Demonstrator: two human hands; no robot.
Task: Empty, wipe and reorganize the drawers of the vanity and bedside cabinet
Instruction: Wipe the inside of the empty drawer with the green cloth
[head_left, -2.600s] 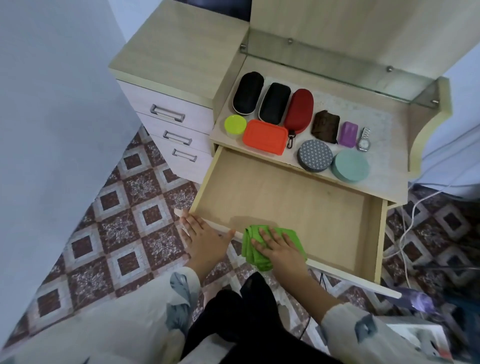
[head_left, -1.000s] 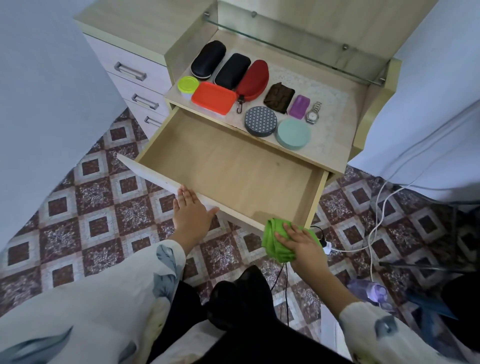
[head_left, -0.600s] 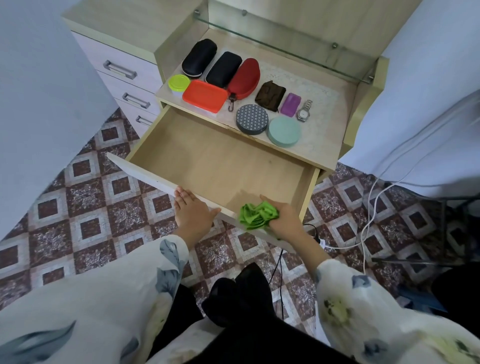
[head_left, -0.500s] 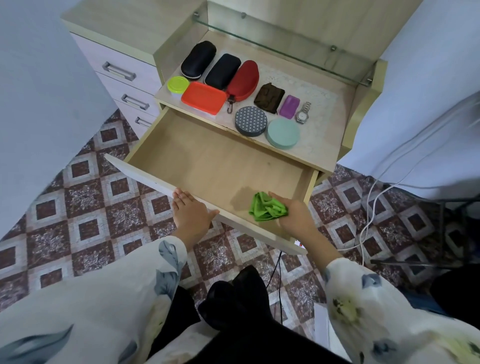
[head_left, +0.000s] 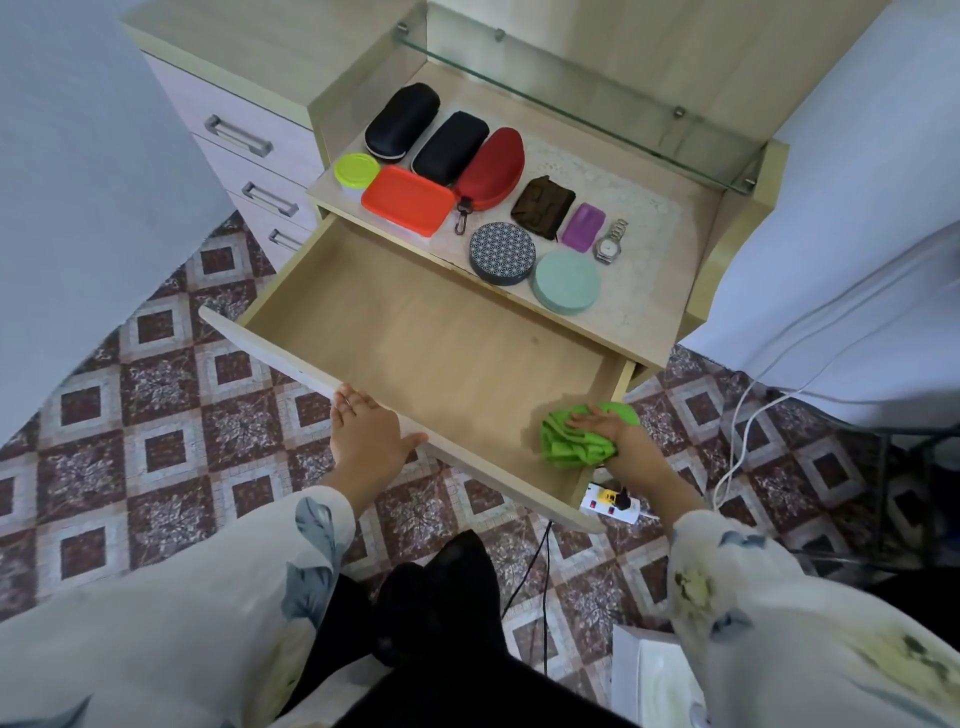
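Drawer: left hand rests flat-fingered on its front; right hand presses green cloth inside, fingers extended.

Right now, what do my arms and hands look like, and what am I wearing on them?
The left sleeve and right sleeve are loose, long, cream fabric printed with grey-blue leaves; the right also shows a yellowish flower. The left hand and right hand are ungloved; a thin ring seems to sit on one left finger.
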